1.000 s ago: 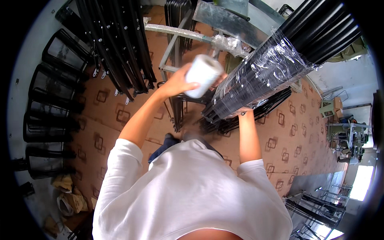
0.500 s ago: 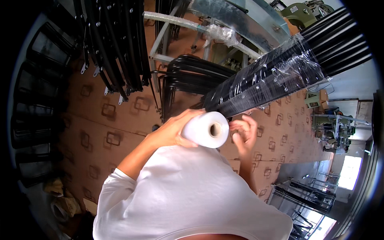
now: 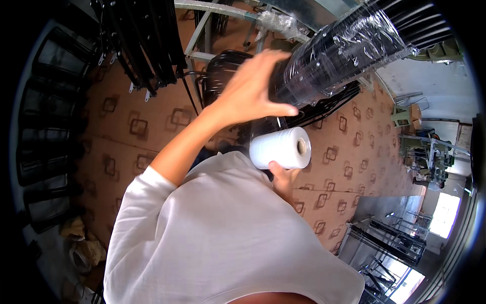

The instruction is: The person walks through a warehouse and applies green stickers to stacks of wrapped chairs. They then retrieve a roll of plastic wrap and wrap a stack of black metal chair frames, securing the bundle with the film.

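above the patterned floor (image 3: 126, 121), your right hand (image 3: 284, 178) grasps a white film roll (image 3: 279, 148); left hand (image 3: 251, 87), fingers spread, rests against the wrapped black bundle (image 3: 349, 50).

Top: a plain white short-sleeved shirt (image 3: 202, 243), loose, with soft folds across the cloth.
Sleeve: the left sleeve (image 3: 144, 190) ends above the elbow, hem wide.
Forearms: bare, no watch or band.
Hands: left hand (image 3: 250, 91) and right hand (image 3: 284, 180) bare, ungloved, no rings visible.
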Available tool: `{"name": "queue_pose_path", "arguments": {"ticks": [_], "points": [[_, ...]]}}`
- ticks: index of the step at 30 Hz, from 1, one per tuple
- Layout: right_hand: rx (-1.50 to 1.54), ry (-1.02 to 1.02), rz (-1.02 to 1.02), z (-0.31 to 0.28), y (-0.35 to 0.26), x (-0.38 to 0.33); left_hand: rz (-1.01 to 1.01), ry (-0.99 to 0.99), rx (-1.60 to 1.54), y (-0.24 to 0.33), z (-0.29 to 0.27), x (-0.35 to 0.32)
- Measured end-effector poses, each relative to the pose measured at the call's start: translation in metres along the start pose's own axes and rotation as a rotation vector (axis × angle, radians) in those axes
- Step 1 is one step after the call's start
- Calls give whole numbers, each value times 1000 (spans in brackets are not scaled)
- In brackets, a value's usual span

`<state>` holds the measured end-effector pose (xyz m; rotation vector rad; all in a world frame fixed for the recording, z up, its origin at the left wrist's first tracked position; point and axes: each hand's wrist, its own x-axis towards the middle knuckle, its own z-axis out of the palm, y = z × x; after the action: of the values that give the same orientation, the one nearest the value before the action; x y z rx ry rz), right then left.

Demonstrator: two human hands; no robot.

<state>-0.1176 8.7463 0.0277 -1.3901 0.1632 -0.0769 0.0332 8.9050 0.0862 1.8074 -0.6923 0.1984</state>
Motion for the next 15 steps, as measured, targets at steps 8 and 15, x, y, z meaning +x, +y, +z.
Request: {"name": "queue_pose_path", "arguments": {"ticks": [8,15], "points": [[-164,120,-319,-81,0,57,-125,-71,-270,-19,32,24],[-59,-172,-121,-93,27,194,-249,-138,-390,-1,20,19]]}}
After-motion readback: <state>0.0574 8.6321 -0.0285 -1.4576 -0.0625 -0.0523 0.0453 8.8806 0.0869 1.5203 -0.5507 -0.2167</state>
